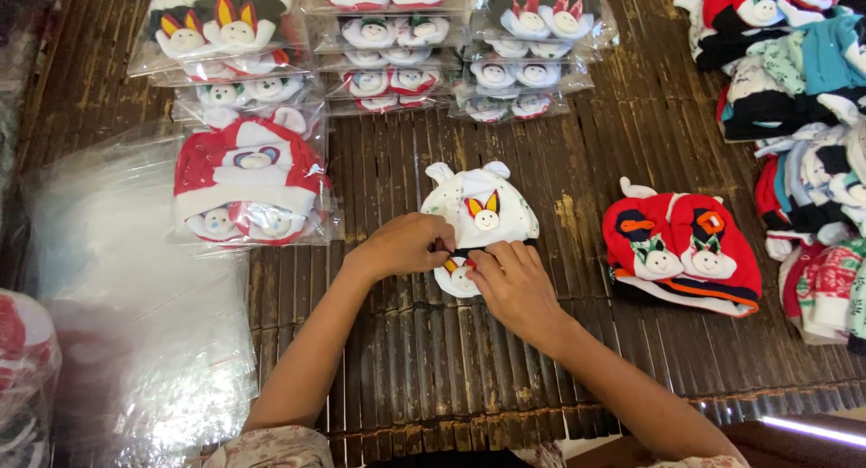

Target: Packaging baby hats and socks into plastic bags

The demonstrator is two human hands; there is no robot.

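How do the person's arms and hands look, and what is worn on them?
Both forearms are bare. The left hand and right hand wear no gloves, and no rings, watch or bracelet can be seen. Short sleeves of pale fabric with a small floral print show at the bottom edge.

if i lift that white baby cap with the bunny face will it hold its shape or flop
The white cap is probably floppy: it lies flat like soft knit under the left hand and right hand. It likely weighs little, being thin cloth. It is unlikely to roll or slide on the slatted mat.

Both hands [403, 244] [511, 280] together, fingers pinching
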